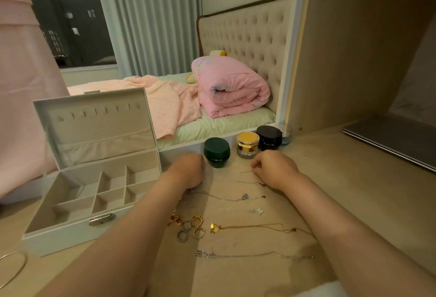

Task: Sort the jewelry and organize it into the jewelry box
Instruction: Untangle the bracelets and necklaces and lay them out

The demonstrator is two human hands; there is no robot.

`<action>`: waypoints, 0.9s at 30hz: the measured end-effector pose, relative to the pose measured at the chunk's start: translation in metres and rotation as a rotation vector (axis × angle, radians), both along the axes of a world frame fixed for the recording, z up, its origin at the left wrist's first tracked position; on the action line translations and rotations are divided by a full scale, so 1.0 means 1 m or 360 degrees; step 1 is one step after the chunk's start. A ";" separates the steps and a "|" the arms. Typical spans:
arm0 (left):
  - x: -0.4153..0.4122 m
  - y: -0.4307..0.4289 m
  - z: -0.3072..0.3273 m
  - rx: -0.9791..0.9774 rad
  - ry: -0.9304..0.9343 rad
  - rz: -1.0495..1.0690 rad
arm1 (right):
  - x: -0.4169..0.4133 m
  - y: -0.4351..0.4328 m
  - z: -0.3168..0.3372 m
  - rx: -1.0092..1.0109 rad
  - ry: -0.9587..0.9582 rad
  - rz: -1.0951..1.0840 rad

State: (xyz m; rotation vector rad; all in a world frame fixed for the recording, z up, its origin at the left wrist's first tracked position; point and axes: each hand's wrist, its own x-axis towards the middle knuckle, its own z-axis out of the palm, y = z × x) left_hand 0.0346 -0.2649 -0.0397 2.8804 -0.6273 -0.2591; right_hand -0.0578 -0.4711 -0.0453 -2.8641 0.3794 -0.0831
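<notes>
1. While both forearms stretch over the wooden table (pixel 342 167), the left hand (pixel 188 171) sits knuckles-up just right of the jewelry box (pixel 70 237). Its fingers are curled under and hidden, so I cannot tell whether they hold anything.
2. The right hand (pixel 274 171) lies near the jars, fingers curled together and pinching the end of a thin chain (pixel 245 172) that rests on the table.
3. The jewelry box stands open at the left, lid upright and divided compartments showing (its metal clasp faces the person).
4. Nearer the person, more necklaces lie in separate rows on the table: a pendant chain (pixel 245 196), a butterfly chain (pixel 257 211), a gold necklace (pixel 259 226) and a silver necklace (pixel 247 254).
5. A cluster of rings (pixel 191 228) lies between the gold necklace and the box.
6. A green jar (pixel 216 152), a gold-lidded jar (pixel 247 145) and a black jar (pixel 269 137) stand by the mirror. A closed laptop (pixel 396 141) lies far right and a bangle (pixel 14 270) at the lower left.
</notes>
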 end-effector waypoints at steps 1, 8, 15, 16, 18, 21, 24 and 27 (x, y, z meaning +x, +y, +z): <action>-0.002 0.003 0.002 -0.0021 -0.0015 -0.0002 | -0.002 0.002 0.002 -0.0015 -0.0005 0.0007; -0.040 0.033 0.024 -0.0241 -0.0177 -0.0109 | -0.027 0.042 0.030 0.0129 -0.0225 0.0076; -0.109 0.114 0.045 -0.0516 -0.0288 -0.0089 | -0.059 0.125 0.059 0.0289 -0.0232 0.0414; -0.116 0.127 0.045 -0.0538 -0.0285 -0.0080 | -0.062 0.137 0.062 0.0320 -0.0220 0.0464; -0.128 0.156 0.044 -0.0536 -0.0252 -0.0042 | -0.069 0.162 0.065 0.0391 -0.0164 0.0576; -0.140 0.204 0.037 -0.0540 -0.0186 0.0038 | -0.073 0.204 0.062 0.0453 -0.0067 0.0746; -0.145 0.242 0.019 -0.0551 -0.0162 0.0104 | -0.073 0.242 0.054 0.0426 0.0038 0.0882; -0.150 0.265 -0.001 -0.0561 -0.0102 0.0180 | -0.070 0.269 0.041 0.0335 0.0093 0.0918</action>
